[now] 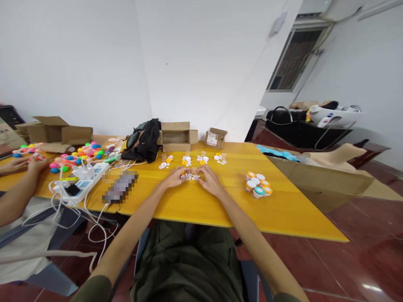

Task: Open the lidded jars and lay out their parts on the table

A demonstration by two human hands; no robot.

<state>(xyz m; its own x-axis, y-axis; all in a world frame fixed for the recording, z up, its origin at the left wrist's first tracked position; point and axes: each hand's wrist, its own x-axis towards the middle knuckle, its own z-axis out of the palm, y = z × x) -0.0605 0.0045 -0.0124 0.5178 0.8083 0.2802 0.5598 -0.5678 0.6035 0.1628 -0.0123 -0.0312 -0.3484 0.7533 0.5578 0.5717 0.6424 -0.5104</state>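
Head view: both forearms reach over a yellow wooden surface (195, 205). The left grip (175, 177) and right grip (210, 180) meet on a small heap of white and orange pieces (191, 176), fingertips touching it. Whether either is closed on a piece cannot be told. To the right of the right grip stands a cluster of small capped jars (258, 184). Just beyond the grips lie four little groups of similar pieces (187, 160). By appearance these are laid out, and the heap remains in hand. The pieces are too small to identify. Farther off sits an open brown cardboard box (175, 136).
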